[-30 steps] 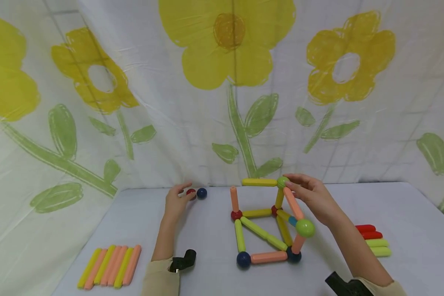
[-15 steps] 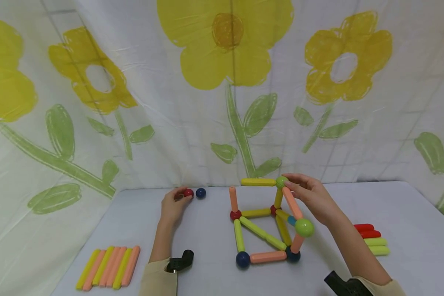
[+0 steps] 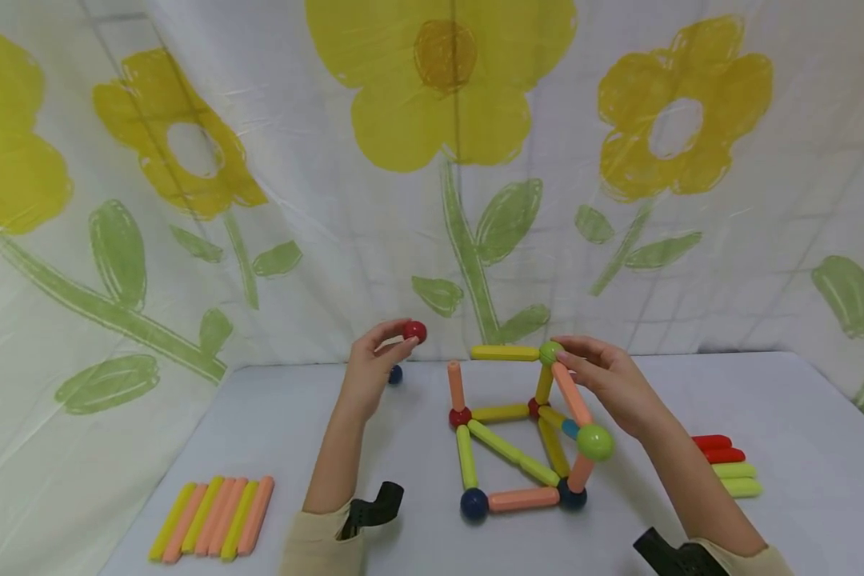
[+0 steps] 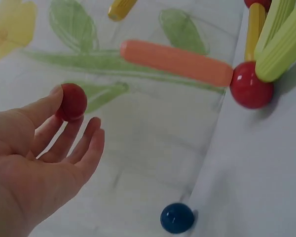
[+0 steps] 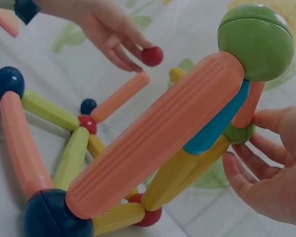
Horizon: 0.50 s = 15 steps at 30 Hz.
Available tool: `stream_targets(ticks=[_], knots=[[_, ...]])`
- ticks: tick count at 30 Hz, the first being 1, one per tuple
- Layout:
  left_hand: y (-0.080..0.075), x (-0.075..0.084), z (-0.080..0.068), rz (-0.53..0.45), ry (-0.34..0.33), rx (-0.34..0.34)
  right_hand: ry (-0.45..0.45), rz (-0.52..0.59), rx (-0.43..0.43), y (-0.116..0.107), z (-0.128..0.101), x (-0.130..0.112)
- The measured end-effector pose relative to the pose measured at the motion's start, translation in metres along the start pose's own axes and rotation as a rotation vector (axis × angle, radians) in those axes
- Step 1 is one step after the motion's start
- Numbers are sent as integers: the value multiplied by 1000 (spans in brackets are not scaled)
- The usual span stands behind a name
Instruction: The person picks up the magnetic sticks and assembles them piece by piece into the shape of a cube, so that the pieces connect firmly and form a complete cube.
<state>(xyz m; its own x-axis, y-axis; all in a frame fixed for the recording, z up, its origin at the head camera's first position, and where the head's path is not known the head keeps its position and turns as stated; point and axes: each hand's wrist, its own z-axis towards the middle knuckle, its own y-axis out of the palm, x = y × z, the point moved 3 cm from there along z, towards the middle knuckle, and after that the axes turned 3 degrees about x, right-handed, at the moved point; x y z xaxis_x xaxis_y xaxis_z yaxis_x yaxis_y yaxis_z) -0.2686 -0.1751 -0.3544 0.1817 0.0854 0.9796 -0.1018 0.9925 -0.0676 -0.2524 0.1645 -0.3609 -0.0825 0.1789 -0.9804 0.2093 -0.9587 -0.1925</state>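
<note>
My left hand (image 3: 402, 342) pinches a small red ball (image 3: 414, 330) between thumb and fingertips, raised above the table left of a rod-and-ball frame (image 3: 522, 448). The left wrist view shows that red ball (image 4: 71, 101) at my fingertips, near the frame's upright orange rod (image 4: 176, 62). My right hand (image 3: 570, 360) grips the green ball (image 3: 549, 353) at the frame's top back corner, where a yellow rod (image 3: 504, 353) sticks out leftward. A larger green ball (image 5: 256, 42) caps the front corner. A blue ball (image 3: 395, 374) lies on the table below my left hand.
A row of yellow and orange rods (image 3: 216, 516) lies at the front left of the grey table (image 3: 799, 416). Red and light green rods (image 3: 723, 466) lie to the right. A flowered cloth (image 3: 439, 160) hangs close behind.
My left hand has lifted the red ball off the table and carried it up and rightward, toward the frame. The blue ball stayed put. My right hand has held still.
</note>
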Motion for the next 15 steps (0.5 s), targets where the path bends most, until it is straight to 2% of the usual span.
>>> stream_targets(ticks=[4, 8, 11, 15], knots=[[22, 1, -6, -27, -21, -143, -1, 7, 2, -1, 0, 0], [32, -2, -10, -35, -27, -244, -3, 6, 4, -1, 0, 0], [35, -3, -11, -24, -35, -297, -4, 1, 7, -1, 0, 0], [35, -3, -11, -1, -41, -332, 3, 1, 9, -1, 0, 1]])
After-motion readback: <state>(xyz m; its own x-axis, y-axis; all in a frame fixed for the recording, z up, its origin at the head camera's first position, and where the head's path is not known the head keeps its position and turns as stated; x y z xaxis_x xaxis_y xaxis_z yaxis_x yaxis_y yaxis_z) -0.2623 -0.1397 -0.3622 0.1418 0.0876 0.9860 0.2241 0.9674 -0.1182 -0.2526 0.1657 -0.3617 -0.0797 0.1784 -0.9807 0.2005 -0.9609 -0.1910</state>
